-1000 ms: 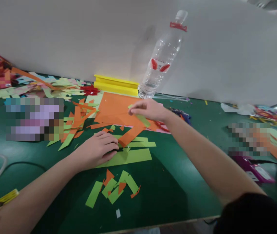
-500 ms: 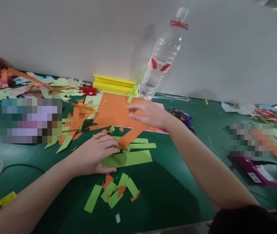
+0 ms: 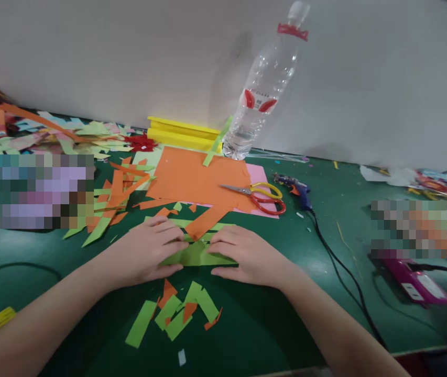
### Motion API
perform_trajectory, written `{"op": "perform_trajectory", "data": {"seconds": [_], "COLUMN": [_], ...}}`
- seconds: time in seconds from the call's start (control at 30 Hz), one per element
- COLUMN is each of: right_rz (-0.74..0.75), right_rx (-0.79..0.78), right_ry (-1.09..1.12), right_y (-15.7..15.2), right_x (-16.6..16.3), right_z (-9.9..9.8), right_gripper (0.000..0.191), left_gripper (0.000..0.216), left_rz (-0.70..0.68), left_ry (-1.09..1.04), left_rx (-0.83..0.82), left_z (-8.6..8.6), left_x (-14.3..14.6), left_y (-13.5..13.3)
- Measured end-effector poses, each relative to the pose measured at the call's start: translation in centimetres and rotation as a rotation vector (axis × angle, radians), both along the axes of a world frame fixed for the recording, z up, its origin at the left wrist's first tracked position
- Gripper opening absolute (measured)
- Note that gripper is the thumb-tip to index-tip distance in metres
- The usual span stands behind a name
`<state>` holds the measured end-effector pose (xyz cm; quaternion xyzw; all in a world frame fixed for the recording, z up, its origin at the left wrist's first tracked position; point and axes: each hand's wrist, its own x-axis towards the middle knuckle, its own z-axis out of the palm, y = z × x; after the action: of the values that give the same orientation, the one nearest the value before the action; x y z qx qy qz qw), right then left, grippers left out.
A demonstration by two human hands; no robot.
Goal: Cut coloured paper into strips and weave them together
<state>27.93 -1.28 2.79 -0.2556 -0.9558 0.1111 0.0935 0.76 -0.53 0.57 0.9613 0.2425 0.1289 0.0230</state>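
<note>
A wide green paper strip [image 3: 196, 255] lies on the table between my two hands. My left hand [image 3: 156, 248] grips its left end, thumb along the near edge and fingers on top. At the right end my right hand [image 3: 247, 254] holds it the same way. An orange strip [image 3: 209, 221] slants down to the far side of the green one. Just beyond, scissors [image 3: 249, 191] with one yellow and one red handle loop rest across a large orange sheet [image 3: 194, 175], part of which covers pink paper [image 3: 258, 173].
Green and orange scraps [image 3: 176, 314] lie near me. A clear plastic bottle [image 3: 260, 99] stands by the grey wall, beside a yellow folded strip [image 3: 184, 135]. At right are a blue glue gun [image 3: 297, 191] with a black cord and a purple device [image 3: 417, 280]. A paper pile [image 3: 119, 193] sits left.
My right hand has moved from the orange sheet down to the right end of the green strip. The scissors now show where it was. My left hand has stayed on the strip.
</note>
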Motion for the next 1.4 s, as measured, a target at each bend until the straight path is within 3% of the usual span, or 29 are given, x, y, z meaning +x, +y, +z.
{"op": "perform_trajectory", "data": {"seconds": [0.27,0.37,0.47,0.77,1.13,1.4], "right_rz": [0.019,0.035,0.033,-0.006,-0.008,-0.031], "right_rx": [0.149,0.178,0.177,0.127,0.12,0.124], "right_ry": [-0.102,-0.119,-0.115,-0.08,-0.083,-0.09], "right_y": [-0.4,-0.4,-0.4,-0.4,-0.4,-0.4], "right_x": [-0.6,-0.6,-0.5,-0.4,-0.9,-1.4], "right_z": [-0.7,-0.6,-0.6,-0.7,-0.2,-0.4], "right_gripper": [0.028,0.03,0.03,0.035,0.037,0.037], "left_gripper": [0.018,0.026,0.032,0.018,0.032,0.036], "left_rz": [-0.001,-0.004,-0.003,-0.053,-0.095,-0.023], "left_ry": [-0.063,-0.06,-0.06,-0.012,0.047,-0.049], "left_rx": [0.028,0.009,0.014,0.094,0.301,0.123], "left_z": [-0.1,-0.1,-0.2,0.5,0.3,0.1], "left_x": [0.1,-0.1,-0.2,0.2,1.4,1.2], "left_y": [0.2,0.3,0.3,0.0,-1.2,-0.5]}}
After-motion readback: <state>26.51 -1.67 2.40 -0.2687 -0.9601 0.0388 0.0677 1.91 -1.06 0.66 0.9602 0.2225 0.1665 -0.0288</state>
